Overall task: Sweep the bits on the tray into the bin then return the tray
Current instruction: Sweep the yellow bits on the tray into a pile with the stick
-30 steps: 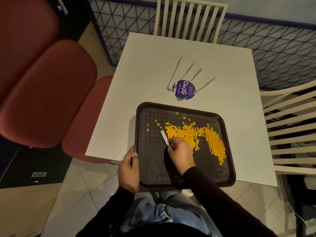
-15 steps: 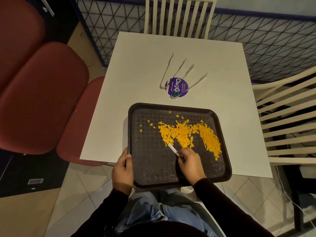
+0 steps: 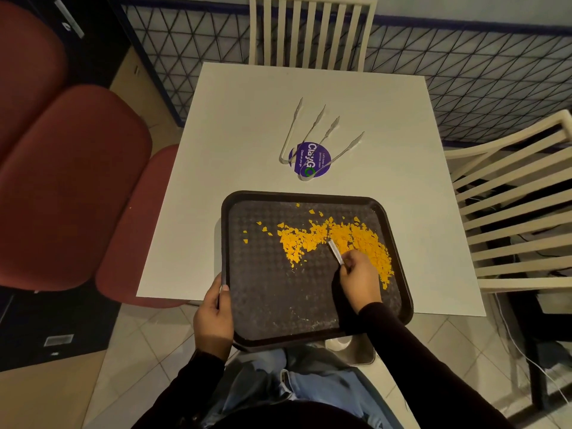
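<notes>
Sweeping: right hand (image 3: 359,278) pinches a scraper (image 3: 335,252) amid the bits (image 3: 349,239), left hand (image 3: 213,317) grips the tray (image 3: 278,305); next, rake bits nearward.

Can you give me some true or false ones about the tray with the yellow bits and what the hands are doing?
1. The left hand holds the tray by its edge. True.
2. The orange-yellow bits are already all off the tray. False: they still lie in a heap on it, mostly on the far right part.
3. The right hand holds a small white stick at the heap. True.
4. The two tongs lie on the tray. False: they lie on the white table, beyond the tray, over a purple sticker.
5. The tray sits wholly on the table. False: its near edge juts past the table's edge.
</notes>
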### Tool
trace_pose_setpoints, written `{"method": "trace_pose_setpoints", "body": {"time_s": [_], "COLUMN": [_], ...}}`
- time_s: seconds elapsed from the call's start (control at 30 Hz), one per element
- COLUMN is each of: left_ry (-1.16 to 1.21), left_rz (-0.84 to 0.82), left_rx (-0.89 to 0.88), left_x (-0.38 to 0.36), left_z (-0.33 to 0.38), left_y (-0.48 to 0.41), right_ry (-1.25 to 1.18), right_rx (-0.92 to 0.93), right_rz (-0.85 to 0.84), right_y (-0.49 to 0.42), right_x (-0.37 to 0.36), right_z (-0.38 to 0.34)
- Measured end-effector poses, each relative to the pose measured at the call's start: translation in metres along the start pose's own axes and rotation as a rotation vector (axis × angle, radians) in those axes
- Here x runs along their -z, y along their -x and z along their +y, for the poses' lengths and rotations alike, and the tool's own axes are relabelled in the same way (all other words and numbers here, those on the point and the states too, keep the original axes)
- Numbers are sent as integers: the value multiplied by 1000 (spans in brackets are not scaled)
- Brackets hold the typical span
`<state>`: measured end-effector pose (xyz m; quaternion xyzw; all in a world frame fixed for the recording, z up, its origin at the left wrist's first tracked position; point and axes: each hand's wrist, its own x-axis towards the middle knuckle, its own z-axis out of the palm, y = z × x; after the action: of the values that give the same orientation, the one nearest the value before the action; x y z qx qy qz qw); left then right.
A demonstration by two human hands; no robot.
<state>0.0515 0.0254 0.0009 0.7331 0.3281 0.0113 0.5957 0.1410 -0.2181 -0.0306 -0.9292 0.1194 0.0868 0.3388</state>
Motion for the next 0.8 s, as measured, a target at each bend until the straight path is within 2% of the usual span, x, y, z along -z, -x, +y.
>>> {"method": "trace_pose_setpoints", "body": {"time_s": [0.17,0.33,0.5,0.63,0.8], "left_ry": [10,4,-8,-19,8], "left_rz": [0,-15,-28,-26,-18], "left_rx": [3,-13,-16,-26,-38], "left_x": [-2,0,3,2,2], "left_z": [2,-3,-8,-7,-5], "left_y": [-1,1,3,4,3], "right_ry": [128,137,133,177,102], "right_rx": [87,98,40,-39,-67], "right_rz": [-104,-75,2,0,-6], "right_y": [31,25,-9,-28,-8], "right_x": [-2,3,16,22,25], "right_z": [25,42,40,39,30]}}
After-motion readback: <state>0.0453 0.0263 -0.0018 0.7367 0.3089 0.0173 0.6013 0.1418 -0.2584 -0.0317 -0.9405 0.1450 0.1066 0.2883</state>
